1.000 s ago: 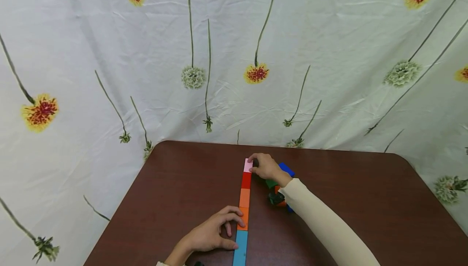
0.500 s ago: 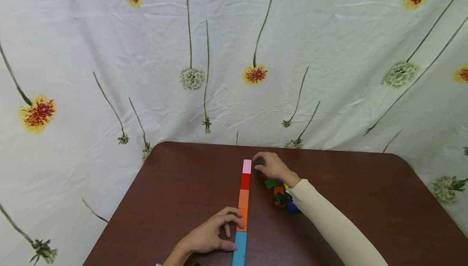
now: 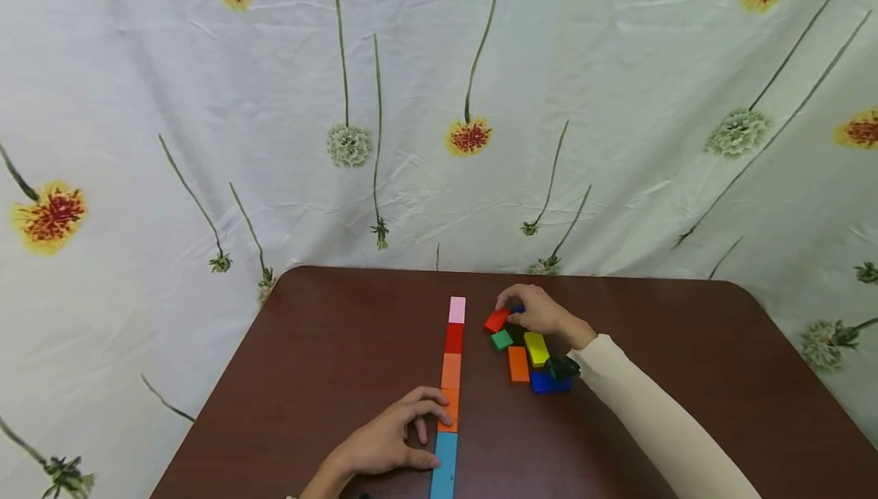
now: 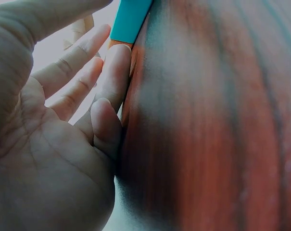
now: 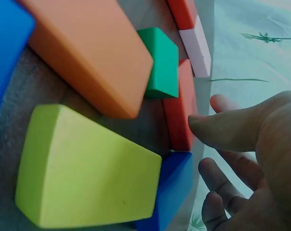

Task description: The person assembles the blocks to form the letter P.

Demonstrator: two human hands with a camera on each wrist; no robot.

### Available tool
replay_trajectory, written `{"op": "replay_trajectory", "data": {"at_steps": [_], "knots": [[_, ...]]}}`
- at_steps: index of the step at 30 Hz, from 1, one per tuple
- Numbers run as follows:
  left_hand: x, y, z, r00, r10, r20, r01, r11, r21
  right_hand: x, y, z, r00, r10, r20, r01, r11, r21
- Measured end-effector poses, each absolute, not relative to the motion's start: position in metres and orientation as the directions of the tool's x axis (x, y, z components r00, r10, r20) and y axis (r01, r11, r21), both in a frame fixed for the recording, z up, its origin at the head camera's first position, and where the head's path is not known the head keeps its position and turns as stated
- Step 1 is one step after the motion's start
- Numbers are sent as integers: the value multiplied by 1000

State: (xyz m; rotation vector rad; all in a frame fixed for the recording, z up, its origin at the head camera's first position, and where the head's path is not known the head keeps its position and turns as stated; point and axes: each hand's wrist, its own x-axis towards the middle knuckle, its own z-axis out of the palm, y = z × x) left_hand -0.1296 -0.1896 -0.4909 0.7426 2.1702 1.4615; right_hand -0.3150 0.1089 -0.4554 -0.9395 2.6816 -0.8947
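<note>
A straight row of blocks runs away from me: light blue (image 3: pixel 444 461), orange (image 3: pixel 449 400), lighter orange (image 3: pixel 451 371), red (image 3: pixel 454 338) and pink (image 3: pixel 457 309) at the far end. My left hand (image 3: pixel 394 434) rests beside it, fingertips on the orange block and thumb at the light blue block's edge. To the right, my right hand (image 3: pixel 542 312) hovers over a loose group of blocks. Its thumb and index finger are spread at a loose red block (image 5: pixel 180 108), with no clear grip on it. A blue block (image 5: pixel 171 187) lies partly under that hand.
Beside the right hand lie a green block (image 3: pixel 501 340), a yellow block (image 3: pixel 536 349), an orange block (image 3: pixel 518 365) and a nearer blue block (image 3: pixel 550 383). All sit on a dark brown table (image 3: pixel 329 354). A flowered white cloth (image 3: pixel 398 202) hangs behind its far edge.
My right hand has left the pink block, which stays at the row's far end, and moved right to the loose red block. The left hand keeps its place on the row.
</note>
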Motion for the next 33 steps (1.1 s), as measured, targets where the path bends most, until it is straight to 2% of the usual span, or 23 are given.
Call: {"op": "replay_trajectory", "data": {"at_steps": [3, 6, 16, 22, 28, 33], "knots": [[-130, -190, -491, -773, 633, -45, 200, 309, 930, -316, 108, -458, -760, -648, 47, -545, 596, -590], [-130, -189, -490, -774, 631, -43, 203, 312, 928, -317, 107, -460, -758, -651, 43, -548, 600, -583], [-132, -189, -490, -771, 635, -41, 215, 320, 923, -316, 104, -456, -835, -550, -9, -490, 751, -444], [-132, -190, -490, -770, 637, -41, 213, 316, 925, -314, 101, -454, -858, -512, -50, -448, 791, -416], [-131, -190, -492, -766, 641, -37, 210, 304, 929, -311, 102, -453, -843, -534, -69, -452, 771, -448], [-130, -191, -492, -768, 639, -39, 209, 307, 928, -313, 103, -452, -794, -606, -46, -524, 720, -454]]}}
